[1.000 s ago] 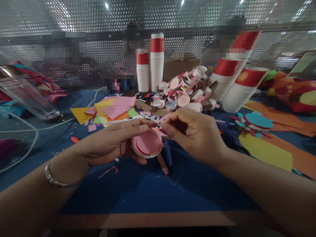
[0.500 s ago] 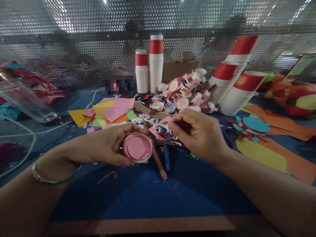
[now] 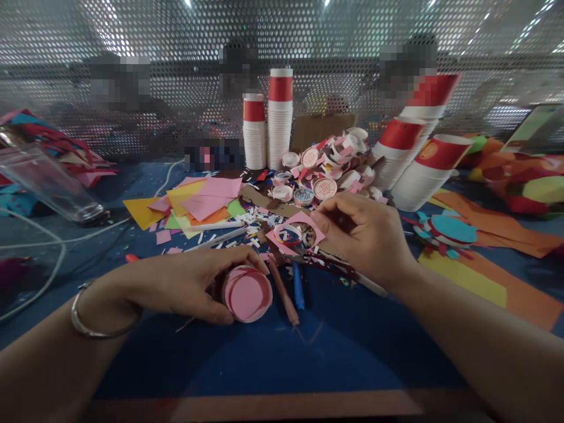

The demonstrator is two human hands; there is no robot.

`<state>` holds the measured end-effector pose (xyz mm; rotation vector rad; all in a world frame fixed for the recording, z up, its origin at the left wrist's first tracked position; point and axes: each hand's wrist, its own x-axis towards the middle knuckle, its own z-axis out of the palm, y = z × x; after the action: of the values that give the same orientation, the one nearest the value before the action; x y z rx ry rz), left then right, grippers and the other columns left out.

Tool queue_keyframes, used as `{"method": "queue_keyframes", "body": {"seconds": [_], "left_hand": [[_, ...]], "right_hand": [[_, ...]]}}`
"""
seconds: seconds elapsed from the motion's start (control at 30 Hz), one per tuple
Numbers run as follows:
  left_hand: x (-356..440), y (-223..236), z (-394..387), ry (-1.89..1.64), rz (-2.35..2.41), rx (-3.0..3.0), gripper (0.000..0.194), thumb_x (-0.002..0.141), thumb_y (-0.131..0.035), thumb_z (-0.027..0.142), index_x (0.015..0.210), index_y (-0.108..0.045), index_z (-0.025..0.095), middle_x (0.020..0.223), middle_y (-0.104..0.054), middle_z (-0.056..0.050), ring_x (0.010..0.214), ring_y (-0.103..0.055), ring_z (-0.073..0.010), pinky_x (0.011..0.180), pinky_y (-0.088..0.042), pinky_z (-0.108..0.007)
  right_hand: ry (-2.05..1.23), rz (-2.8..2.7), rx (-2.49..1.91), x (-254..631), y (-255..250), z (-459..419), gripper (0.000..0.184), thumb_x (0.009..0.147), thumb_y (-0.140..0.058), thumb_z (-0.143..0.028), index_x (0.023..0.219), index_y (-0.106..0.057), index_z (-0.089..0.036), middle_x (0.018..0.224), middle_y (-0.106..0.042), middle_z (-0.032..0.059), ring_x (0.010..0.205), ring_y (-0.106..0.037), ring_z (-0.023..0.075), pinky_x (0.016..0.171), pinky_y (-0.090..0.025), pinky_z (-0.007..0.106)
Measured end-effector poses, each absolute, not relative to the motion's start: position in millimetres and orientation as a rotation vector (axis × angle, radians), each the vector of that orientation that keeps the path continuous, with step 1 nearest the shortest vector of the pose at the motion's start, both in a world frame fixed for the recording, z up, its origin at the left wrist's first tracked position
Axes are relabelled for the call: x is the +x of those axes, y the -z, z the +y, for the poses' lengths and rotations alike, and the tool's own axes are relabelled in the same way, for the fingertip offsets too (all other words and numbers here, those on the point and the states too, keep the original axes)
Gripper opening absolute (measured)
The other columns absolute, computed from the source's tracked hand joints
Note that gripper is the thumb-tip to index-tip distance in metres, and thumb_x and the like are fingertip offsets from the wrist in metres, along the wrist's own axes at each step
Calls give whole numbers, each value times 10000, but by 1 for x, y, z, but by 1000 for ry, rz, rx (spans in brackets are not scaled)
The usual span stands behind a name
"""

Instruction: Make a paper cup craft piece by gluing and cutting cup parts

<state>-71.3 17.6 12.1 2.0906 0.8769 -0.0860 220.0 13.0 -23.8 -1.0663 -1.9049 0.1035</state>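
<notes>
My left hand [image 3: 215, 282] is wrapped round a short paper cup piece [image 3: 269, 296] that has a pink paper disc [image 3: 249, 294] inside, its round opening facing me. My right hand [image 3: 365, 235] pinches the edge of a pink paper square [image 3: 277, 242] with a round hole cut through it. Through and beside the hole show a white ring and paper scraps. Below the square, a brownish-pink marker [image 3: 284, 294] and a blue marker [image 3: 298, 286] lie side by side on the blue table [image 3: 282, 364].
A heap of cut cup bottoms [image 3: 326, 161] stands behind my right hand. Red-and-white paper cup stacks [image 3: 280, 135] rise at the back and right. Coloured paper sheets [image 3: 211, 197], a clear tumbler [image 3: 57, 182], a turquoise-topped paper craft [image 3: 452, 229] and orange paper [image 3: 529, 294] lie around.
My left hand has moved down and nearer me with the cup piece. The pink square in my right hand has swung right, uncovering more of its hole.
</notes>
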Motion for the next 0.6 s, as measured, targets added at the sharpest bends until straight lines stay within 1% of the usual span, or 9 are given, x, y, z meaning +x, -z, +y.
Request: {"method": "queue_keyframes", "body": {"seconds": [0.07,0.23,0.33,0.4,0.43,0.47,0.5,0.53,0.6], "left_hand": [[-72,-9,17,82,871,2109,586,775,-825,282,1316,-600,278,1205,-711,-23,1039,-674,-255,851,-523,-295],[-80,-9,19,30,874,2272,648,762,-831,306,1367,-601,277,1354,-651,-74,1185,-631,-325,941,-529,-372],[-87,-16,25,-8,954,2384,584,792,-795,312,1345,-615,271,1348,-664,-75,1180,-633,-310,970,-527,-390],[-92,-19,33,-135,1131,2430,466,881,-706,377,1320,-621,245,1317,-680,-70,1129,-641,-278,954,-525,-387],[-95,-19,38,-247,1270,2434,404,928,-642,412,1287,-630,226,1275,-693,-66,1070,-648,-257,918,-527,-379],[-99,-17,44,-324,1440,2431,364,973,-578,416,1272,-621,212,1276,-690,-61,1051,-640,-240,919,-519,-372],[-102,-14,51,-440,1626,2435,355,981,-558,426,1256,-615,208,1287,-683,-53,1063,-629,-236,937,-509,-369],[-105,-10,58,-481,1724,2434,378,984,-543,422,1265,-599,175,1322,-658,-87,1124,-601,-260,977,-485,-393],[-111,1,72,-475,1829,2418,439,958,-563,436,1238,-603,101,1326,-638,-177,1146,-591,-310,1000,-462,-443]], "right_hand": [[-106,-1902,-1077,221,25,15,138,935,-673,-215,803,-645,-189,702,-609,6,601,-501,135,583,-379,296],[-127,-1934,-1070,221,27,15,161,938,-672,-208,783,-637,-180,688,-583,-4,593,-481,122,584,-372,287],[-135,-1940,-1066,220,27,14,171,943,-668,-206,779,-632,-175,692,-574,-7,595,-478,116,582,-372,282],[-141,-1944,-1067,220,27,14,183,948,-663,-207,771,-630,-170,687,-572,-7,594,-476,114,584,-371,283],[-143,-1945,-1068,219,27,14,185,949,-660,-206,770,-632,-167,685,-575,-6,593,-476,114,585,-371,284],[-142,-1947,-1070,219,26,14,183,950,-656,-204,772,-635,-166,685,-578,-5,593,-476,114,587,-372,285],[-139,-1950,-1071,219,26,14,179,950,-653,-202,776,-639,-165,687,-583,-3,595,-479,114,588,-372,285],[-137,-1953,-1073,219,26,14,172,950,-651,-201,782,-643,-164,692,-589,-2,596,-481,114,588,-373,285],[-139,-1955,-1076,218,26,14,175,950,-647,-203,779,-642,-165,694,-590,-2,594,-479,113,581,-369,283]]}}
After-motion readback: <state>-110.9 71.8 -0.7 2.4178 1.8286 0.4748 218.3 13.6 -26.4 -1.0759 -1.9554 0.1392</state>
